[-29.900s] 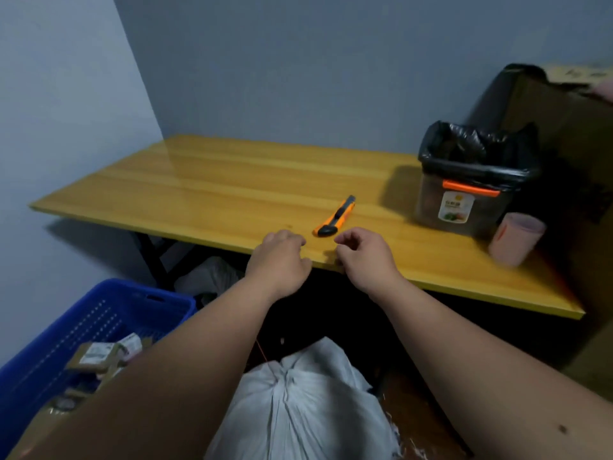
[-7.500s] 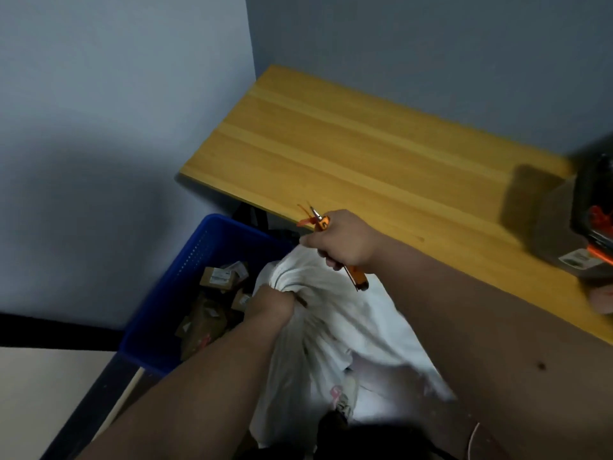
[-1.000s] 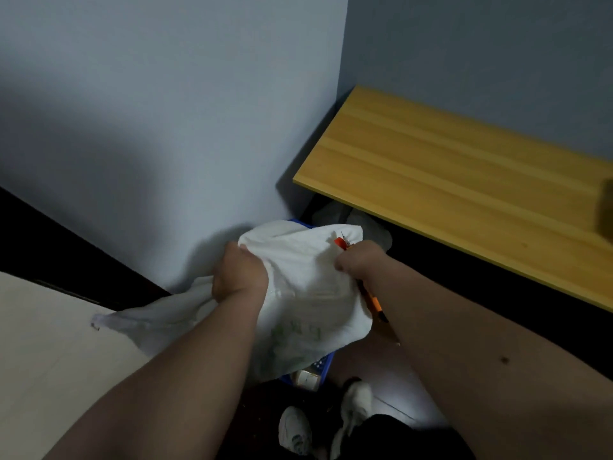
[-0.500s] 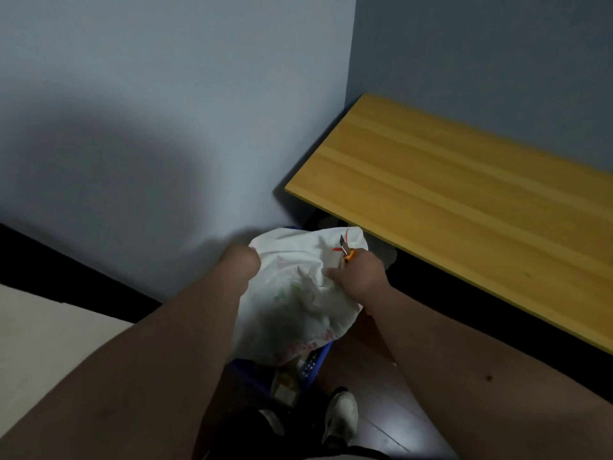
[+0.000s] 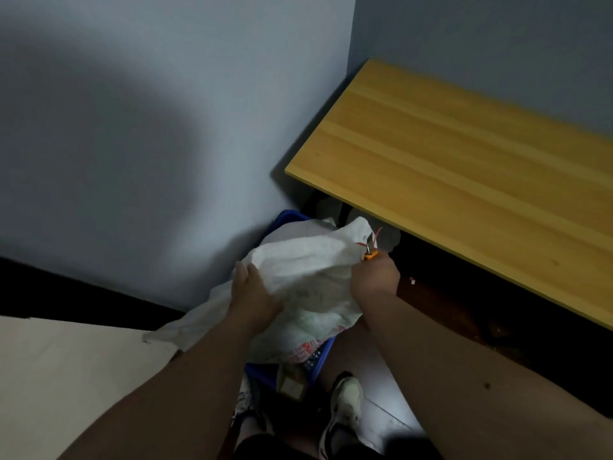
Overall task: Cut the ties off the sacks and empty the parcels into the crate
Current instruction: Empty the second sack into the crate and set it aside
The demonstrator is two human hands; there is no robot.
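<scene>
While I stand at the corner of the room, my left hand [image 5: 253,298] lies on the white woven sack [image 5: 308,287] with the fingers fairly straight, the thumb raised, pressing the cloth rather than clenching it. My right hand [image 5: 374,280] grips the sack's far upper edge in a fist, and in that same fist is the orange utility knife [image 5: 370,254]; only its orange nose and a short bit of metal blade stick out above my knuckles. A thin red tie [image 5: 376,234] curls up beside the blade, just at the sack's top corner.

The sack is crumpled and hangs over the blue crate [image 5: 292,368], covering most of it; one limp corner of the cloth trails off to the left toward the pale floor. Red printing runs along the sack's lower hem and faint green printing sits higher up, but both are too blurred and creased for me to read. Under the hem, inside the crate, a brown parcel [image 5: 292,385] shows with a pale label whose writing I cannot make out.

To the right, the yellow wooden tabletop [image 5: 464,180] runs along the grey wall. My pale shoe [image 5: 345,406] is planted just beside the crate.
</scene>
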